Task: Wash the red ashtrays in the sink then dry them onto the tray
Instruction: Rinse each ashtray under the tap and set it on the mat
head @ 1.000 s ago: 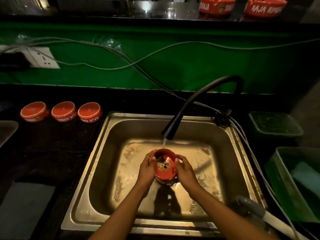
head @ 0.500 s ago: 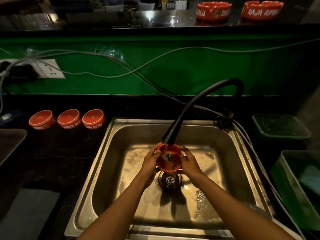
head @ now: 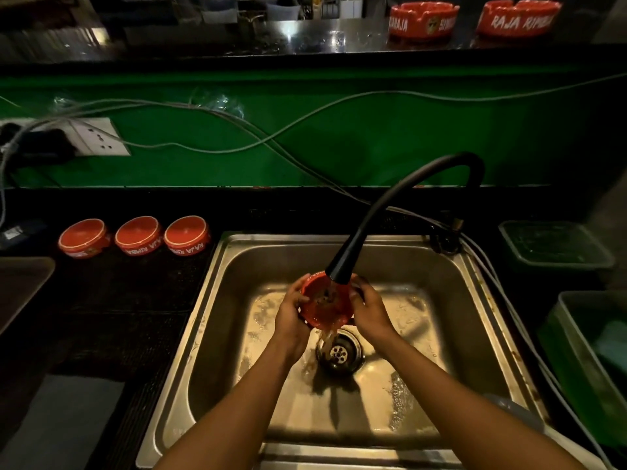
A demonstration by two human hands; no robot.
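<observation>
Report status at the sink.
Left hand and right hand grip ashtray under faucet. Water draining out. Nothing obstructing.

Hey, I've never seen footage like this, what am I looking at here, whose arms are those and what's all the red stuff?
There is no machine. A person wears a camera on the head, so this single view looks down at their own arms. The left hand and right hand grip a red ashtray under the black tap, and water spills from it toward the drain of the steel sink. Three more ashtrays sit upside down in a row on the dark counter left of the sink. Two others stand upright on the high shelf behind. Green tubs sit to the right.
</observation>
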